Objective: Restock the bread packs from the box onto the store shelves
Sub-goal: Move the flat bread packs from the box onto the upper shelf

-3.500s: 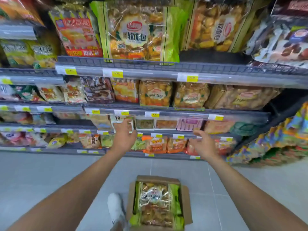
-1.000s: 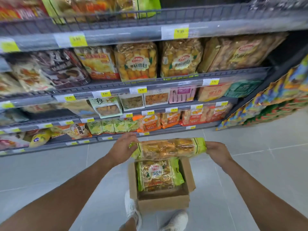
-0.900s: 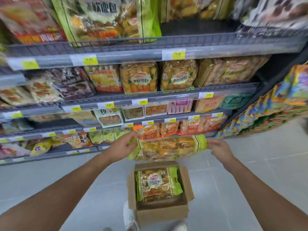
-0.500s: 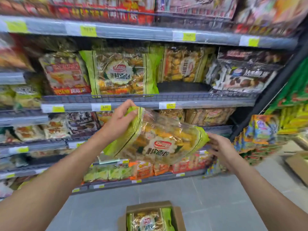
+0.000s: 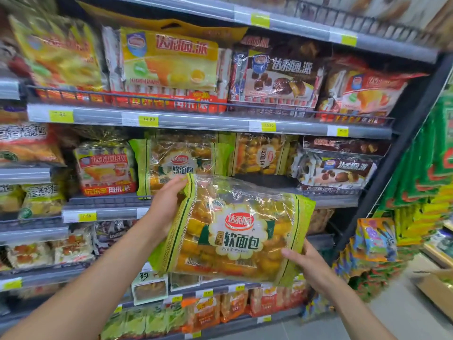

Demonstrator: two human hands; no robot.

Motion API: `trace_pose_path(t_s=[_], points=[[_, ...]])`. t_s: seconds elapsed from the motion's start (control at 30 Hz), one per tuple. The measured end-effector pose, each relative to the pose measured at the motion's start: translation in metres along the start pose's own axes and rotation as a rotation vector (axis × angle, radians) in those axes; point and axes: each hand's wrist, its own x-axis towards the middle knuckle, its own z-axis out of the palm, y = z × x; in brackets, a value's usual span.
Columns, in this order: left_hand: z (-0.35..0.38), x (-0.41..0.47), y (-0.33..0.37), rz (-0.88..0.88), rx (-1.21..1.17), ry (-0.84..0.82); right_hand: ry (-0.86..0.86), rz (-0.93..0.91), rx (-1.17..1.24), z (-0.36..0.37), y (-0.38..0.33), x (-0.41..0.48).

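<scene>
- Left hand (image 5: 164, 207): fingers curled round the upper-left seam of the clear, green-edged plastic bread pack (image 5: 235, 231); pack held tilted in mid-air before the grey metal shelf (image 5: 105, 212).
- Pack: judged light, soft, crushable; film likely slippery; take hold at the sealed side edges, not over the rolls.
- Right hand (image 5: 311, 266): holds the lower-right corner, thumb across the front.

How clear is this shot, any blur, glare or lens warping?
Head view: the held bread pack is sharp, with white glare streaks on its clear film; the yellow pack at top left and the top right corner smear with blur; the shelf rails slant and bow from the wide lens.
</scene>
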Motion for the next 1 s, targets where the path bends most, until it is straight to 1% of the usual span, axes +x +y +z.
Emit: trace_pose_path(t_s=[0.13, 0.23, 0.3, 0.4, 0.47, 0.5, 0.57, 0.67, 0.7, 0.77, 0.83, 0.87, 1.0], points=[[-0.001, 0.011, -0.009, -0.170, -0.019, -0.023, 0.056, 0.041, 0.090, -0.003, 0.003, 0.004], [0.007, 0.013, -0.013, -0.240, 0.032, -0.015, 0.093, 0.079, 0.110, -0.016, 0.011, 0.008], [0.015, 0.014, -0.014, -0.269, -0.007, -0.022, 0.100, 0.087, 0.128, -0.026, 0.007, 0.011], [0.034, 0.006, -0.004, -0.282, -0.097, -0.077, 0.083, 0.034, 0.148, -0.046, -0.010, 0.008], [0.040, -0.006, -0.008, -0.419, -0.147, -0.130, 0.083, 0.003, 0.151, -0.066, -0.018, 0.008], [0.040, -0.010, -0.019, -0.505, -0.139, -0.199, 0.091, -0.016, 0.150, -0.076, -0.020, 0.007], [0.055, -0.026, -0.047, -0.562, -0.035, -0.294, 0.117, -0.012, 0.148, -0.103, -0.019, 0.009], [0.097, -0.057, -0.066, -0.550, -0.001, -0.270, 0.116, 0.026, 0.111, -0.141, -0.016, 0.009], [0.109, -0.061, -0.070, -0.527, 0.024, -0.249, 0.106, 0.024, 0.080, -0.152, -0.014, 0.013], [0.131, -0.067, -0.079, -0.433, 0.144, -0.277, 0.083, 0.032, 0.018, -0.172, -0.013, 0.015], [0.134, -0.058, -0.099, -0.343, 0.232, -0.252, 0.094, 0.030, -0.021, -0.191, -0.012, 0.024], [0.134, -0.054, -0.108, -0.335, 0.278, -0.242, 0.076, 0.025, -0.037, -0.198, -0.013, 0.026], [0.137, -0.047, -0.106, -0.255, 0.350, -0.164, 0.005, -0.063, -0.092, -0.191, -0.043, 0.019]])
